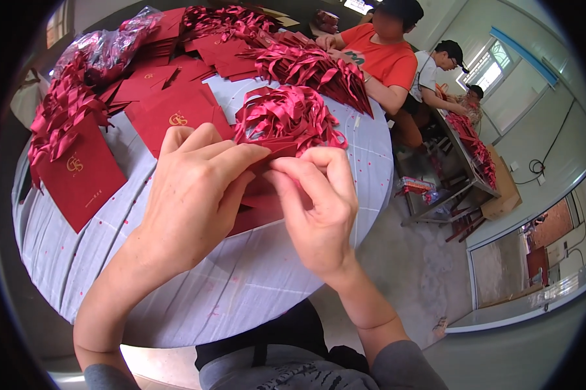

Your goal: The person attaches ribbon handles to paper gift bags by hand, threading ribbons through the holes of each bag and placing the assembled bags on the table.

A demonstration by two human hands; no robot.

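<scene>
Both my hands work at a red paper bag point(257, 220) low over the round table, close to its middle. My left hand point(192, 185) is closed, thumb and fingers pinching the bag's upper edge. On the other side my right hand point(319, 208) pinches the same edge, fingertips close to the left ones. Whether a ribbon end is between the right fingertips is hidden. Just beyond the hands lies a heap of loose dark-pink ribbons point(286, 117). Left of my left hand is a flat red bag point(176, 114) with a gold emblem.
Another red bag point(81, 172) lies at the table's left. Stacked ribbon-handled bags point(312, 68) and a clear plastic wrap point(104, 49) fill the far side. A white cloth point(241, 286) covers the table. Across it stands a person in an orange-red shirt point(387, 58); others work at a side table point(459, 188).
</scene>
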